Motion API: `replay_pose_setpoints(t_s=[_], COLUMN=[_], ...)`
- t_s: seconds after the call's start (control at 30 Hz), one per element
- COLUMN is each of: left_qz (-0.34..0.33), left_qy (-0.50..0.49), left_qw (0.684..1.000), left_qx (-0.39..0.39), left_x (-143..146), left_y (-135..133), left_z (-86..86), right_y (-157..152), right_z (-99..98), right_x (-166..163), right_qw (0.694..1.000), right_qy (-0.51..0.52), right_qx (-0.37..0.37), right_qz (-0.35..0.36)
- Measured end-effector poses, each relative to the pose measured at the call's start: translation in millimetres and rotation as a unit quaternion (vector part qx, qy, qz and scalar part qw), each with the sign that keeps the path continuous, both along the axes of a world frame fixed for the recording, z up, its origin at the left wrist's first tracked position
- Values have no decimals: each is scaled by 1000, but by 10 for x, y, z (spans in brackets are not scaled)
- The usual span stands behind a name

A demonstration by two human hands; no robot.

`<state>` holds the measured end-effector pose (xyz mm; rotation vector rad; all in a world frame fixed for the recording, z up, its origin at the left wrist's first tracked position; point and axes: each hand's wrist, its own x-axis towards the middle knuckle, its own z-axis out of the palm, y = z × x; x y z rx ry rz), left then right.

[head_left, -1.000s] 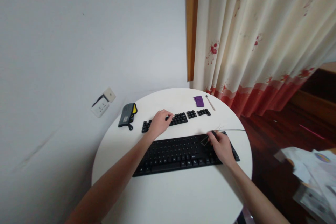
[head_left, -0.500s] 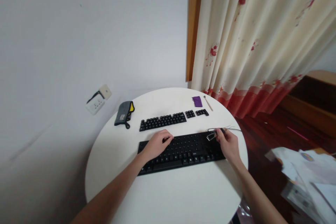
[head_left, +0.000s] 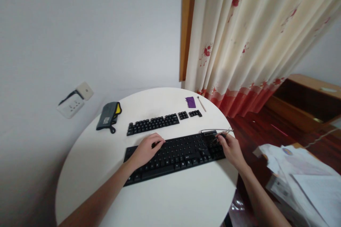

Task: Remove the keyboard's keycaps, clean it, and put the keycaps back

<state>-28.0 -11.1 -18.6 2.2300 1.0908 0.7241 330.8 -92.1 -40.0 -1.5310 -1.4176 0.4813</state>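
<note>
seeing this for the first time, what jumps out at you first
Probably the black keyboard across the white round table, many of its keys seemingly bare, with loose keycaps laid in rows behind it. Next, the right hand pinching a thin wire tool over the keyboard's right end, and the red-flowered curtain beyond the table.

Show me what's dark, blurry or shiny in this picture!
Head view: the wall darkens at lower left; same view: the tool in the right hand looks faint and blurry, the keyboard too soft to read clearly; clear plastic below the table glints.
</note>
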Motion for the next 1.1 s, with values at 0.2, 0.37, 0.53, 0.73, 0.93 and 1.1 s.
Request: replay_pose_setpoints(t_s=[0.2,0.37,0.53,0.73,0.93,1.1], left_qz=[0,-3,-9,-11,-13,-18], left_qy=[5,8,9,6,3,-6], left_qw=[1000,1000,1000,1000,1000,1000], left_qx=[-3,0,-2,-2,-1,2], left_x=[-1,-13,-18,-16,-9,-11], left_y=[-1,13,22,18,10,8], left_z=[2,-20,-35,-33,-17,-26], right_y=[23,32,68,88,165,297], right_z=[104,201,221,127,-20,102], right_x=[-98,-84,-28,-12,-26,-46], right_qw=[992,975,960,982,995,999], right_qy=[-80,-123,-140,-142,-72,-15], right_qx=[-12,-24,-43,-61,-56,-44], right_qz=[101,184,237,111,48,13])
